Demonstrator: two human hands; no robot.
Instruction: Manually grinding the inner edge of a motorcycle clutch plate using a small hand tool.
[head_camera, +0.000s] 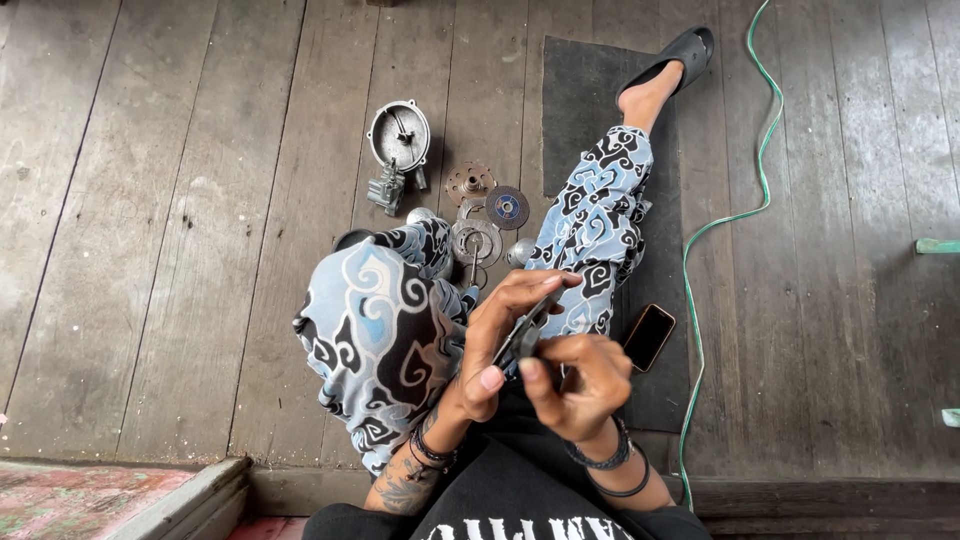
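Note:
I sit on a wooden floor with my legs in patterned blue, black and white trousers. My left hand (500, 335) grips a small dark flat metal part (525, 330) between thumb and fingers, held above my lap. My right hand (575, 380) pinches the near end of the same part with thumb and forefinger. Both wrists wear dark bands. What lies under the part is hidden by my fingers.
Between my knees lie a round grey metal housing (399, 137), a small grey block (386, 188), a rusty toothed disc (470, 182), a blue-labelled cutting disc (507, 207) and shiny round parts (475, 242). A phone (649, 336) rests on a black mat (585, 95). A green cable (735, 215) runs at right.

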